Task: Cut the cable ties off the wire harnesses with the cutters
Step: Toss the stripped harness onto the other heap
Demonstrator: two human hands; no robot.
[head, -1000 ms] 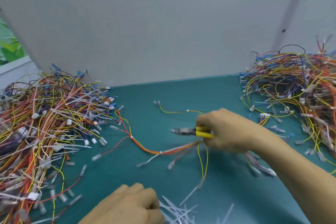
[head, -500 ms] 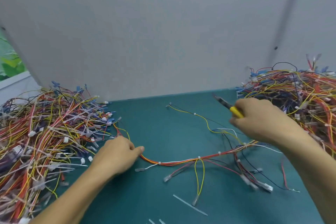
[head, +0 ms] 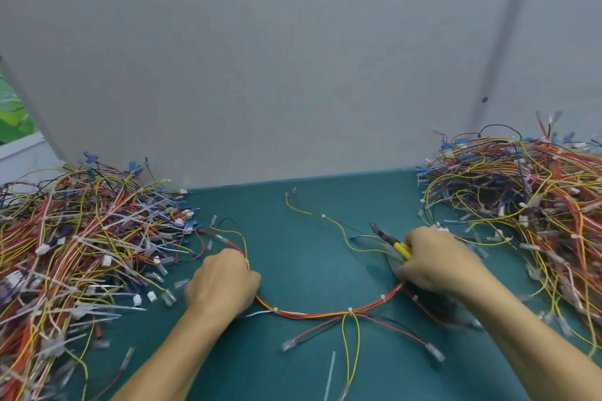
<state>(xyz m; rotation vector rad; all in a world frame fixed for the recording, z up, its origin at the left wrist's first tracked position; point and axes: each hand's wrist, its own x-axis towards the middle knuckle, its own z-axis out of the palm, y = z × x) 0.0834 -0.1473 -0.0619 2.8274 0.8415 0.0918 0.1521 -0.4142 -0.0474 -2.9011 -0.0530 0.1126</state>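
Observation:
A wire harness (head: 312, 313) of red, orange and yellow wires sags in an arc across the teal table (head: 309, 251) between my two hands. Small white cable ties (head: 350, 310) sit along it. My left hand (head: 223, 282) grips the harness's left end, fingers curled under. My right hand (head: 436, 262) holds the yellow-handled cutters (head: 389, 239), their dark jaws pointing up and left, and it also rests on the harness's right end. A thin yellow branch wire (head: 325, 218) runs away toward the back.
A big tangled pile of harnesses (head: 81, 244) with white ties fills the left side. Another pile (head: 527, 205) covers the right side. A grey wall panel (head: 293, 58) closes the back. One cut tie strip (head: 329, 374) lies near the front edge.
My left hand has shifted right along the harness and closed on its end. My right hand with the cutters has dropped lower and toward me. The harness now sags in a deeper arc.

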